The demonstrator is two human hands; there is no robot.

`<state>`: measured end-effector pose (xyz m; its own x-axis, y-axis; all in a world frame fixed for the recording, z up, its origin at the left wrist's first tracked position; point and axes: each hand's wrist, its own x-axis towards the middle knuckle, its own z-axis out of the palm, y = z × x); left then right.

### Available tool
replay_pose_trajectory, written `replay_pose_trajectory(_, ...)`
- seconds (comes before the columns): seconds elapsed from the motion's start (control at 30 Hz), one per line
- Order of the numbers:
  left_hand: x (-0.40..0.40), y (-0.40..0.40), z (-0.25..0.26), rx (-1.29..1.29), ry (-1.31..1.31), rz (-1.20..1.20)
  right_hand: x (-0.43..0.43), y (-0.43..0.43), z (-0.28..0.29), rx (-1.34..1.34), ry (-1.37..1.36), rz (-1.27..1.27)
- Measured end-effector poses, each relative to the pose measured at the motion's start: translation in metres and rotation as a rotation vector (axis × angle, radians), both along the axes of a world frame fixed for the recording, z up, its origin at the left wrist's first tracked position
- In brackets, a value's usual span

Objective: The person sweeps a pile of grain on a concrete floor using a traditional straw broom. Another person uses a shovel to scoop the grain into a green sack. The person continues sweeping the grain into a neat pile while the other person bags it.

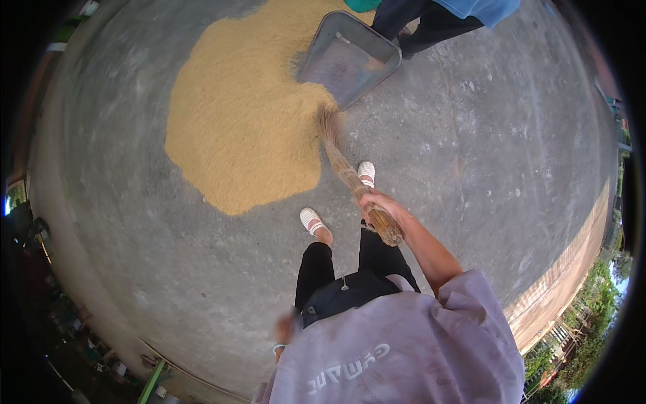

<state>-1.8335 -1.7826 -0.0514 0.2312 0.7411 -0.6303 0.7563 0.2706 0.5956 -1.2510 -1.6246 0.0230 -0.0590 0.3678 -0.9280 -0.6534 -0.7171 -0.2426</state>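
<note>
My right hand point(377, 202) is closed around the bound stems of a straw hand broom point(348, 174), below the middle of the view. The broom's blurred bristles touch the lower right edge of a broad heap of yellow grain point(247, 111) on the concrete floor. Against the heap's right side lies a grey plastic tub point(353, 60), tilted with its inside towards me; little grain shows in it. My left hand point(285, 328) hangs low beside my hip, blurred and partly covered, so its fingers cannot be made out.
Another person in dark trousers point(429, 22) and a blue top stands just behind the tub, with a green thing at their side. My feet in white shoes point(310, 218) are near the heap's lower edge. A green bar point(151, 382) lies at the lower left.
</note>
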Motion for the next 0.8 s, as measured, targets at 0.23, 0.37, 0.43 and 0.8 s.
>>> replay_pose_trajectory(0.23,-0.042,0.038,0.008,-0.238,-0.027,0.176,-0.025,-0.043,0.061,0.015,-0.036,-0.075)
replay_pose_trajectory(0.37,-0.053,0.029,0.009,-0.271,-0.068,0.244,-0.019,-0.088,0.083,-0.013,-0.052,-0.138)
replay_pose_trajectory(0.43,-0.046,0.021,0.016,-0.328,-0.054,0.303,-0.012,-0.102,0.086,-0.045,-0.032,-0.171)
replay_pose_trajectory(0.8,-0.019,-0.04,0.047,-0.182,0.083,0.125,-0.041,-0.029,-0.021,-0.06,0.155,-0.217)
